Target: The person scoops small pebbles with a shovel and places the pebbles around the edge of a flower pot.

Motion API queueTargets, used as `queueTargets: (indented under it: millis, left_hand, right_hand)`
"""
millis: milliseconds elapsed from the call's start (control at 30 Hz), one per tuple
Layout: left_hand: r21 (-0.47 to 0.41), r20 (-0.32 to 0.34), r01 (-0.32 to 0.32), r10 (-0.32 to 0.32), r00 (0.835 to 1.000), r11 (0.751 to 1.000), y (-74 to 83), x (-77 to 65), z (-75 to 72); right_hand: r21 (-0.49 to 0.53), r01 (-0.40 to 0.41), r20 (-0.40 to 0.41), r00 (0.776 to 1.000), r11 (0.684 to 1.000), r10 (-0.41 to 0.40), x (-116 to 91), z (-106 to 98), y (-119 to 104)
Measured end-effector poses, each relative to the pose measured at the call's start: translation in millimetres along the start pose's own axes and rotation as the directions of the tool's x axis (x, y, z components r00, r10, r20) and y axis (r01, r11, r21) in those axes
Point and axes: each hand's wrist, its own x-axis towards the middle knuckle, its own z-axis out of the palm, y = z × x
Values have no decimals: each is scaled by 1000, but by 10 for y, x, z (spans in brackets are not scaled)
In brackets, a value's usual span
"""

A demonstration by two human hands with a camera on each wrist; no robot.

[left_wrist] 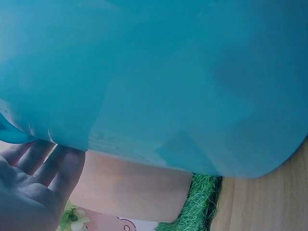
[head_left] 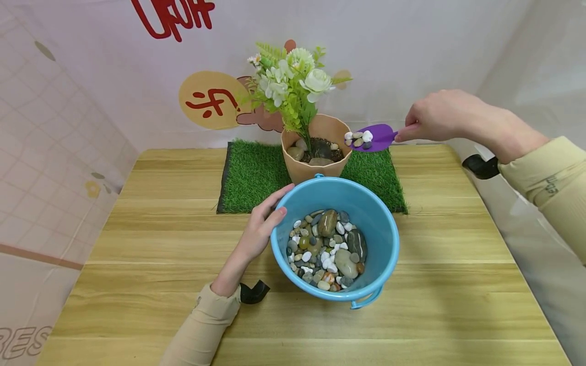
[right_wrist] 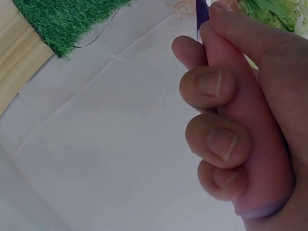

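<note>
A light-blue bucket [head_left: 335,239] of mixed pebbles [head_left: 326,254] stands on the table. My left hand [head_left: 263,226] holds it at the left of the rim, thumb at the lip and fingers along the outer wall. In the left wrist view, those fingers [left_wrist: 67,180] lie against the blue wall. My right hand [head_left: 439,119] grips the pink handle [right_wrist: 245,115] of a purple trowel [head_left: 382,137]. Several small white, tan and grey pebbles [head_left: 358,138] lie on its blade, whose tip overlaps the right rim of a peach flowerpot [head_left: 302,173] in the head view.
The pot holds white artificial flowers [head_left: 293,76], dark soil and larger stones. It stands on a green turf mat [head_left: 252,175] at the back of the wooden table [head_left: 183,229], behind the bucket. A printed white cloth [head_left: 389,51] hangs behind the table.
</note>
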Motion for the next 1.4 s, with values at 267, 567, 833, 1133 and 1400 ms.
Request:
queueTargets:
  millis: [267, 567, 833, 1133, 1400]
  left_hand:
    - [-8, 4, 2, -2, 1000, 1000, 0, -3, 1]
    - [0, 4, 8, -8, 1000, 1000, -1, -1, -1]
    - [7, 5, -1, 1, 1000, 1000, 0, 0, -5]
    - [0, 5, -1, 1, 1000, 1000, 3, 2, -16]
    - [6, 13, 7, -7, 1000, 1000, 29, -13, -8]
  right_hand:
    - [-33, -4, 18, 1000, 999, 5, 28, -75, -51]
    - [-47, -22, 24, 999, 999, 24, 36, -169, -104]
    - [-57, -40, 0, 999, 998, 40, 10, -185, -161]
    - [-21, -49, -129, 991, 999, 46, -166, -30, -207]
    - [45, -63, -269, 960, 997, 73, -408, 257, -271]
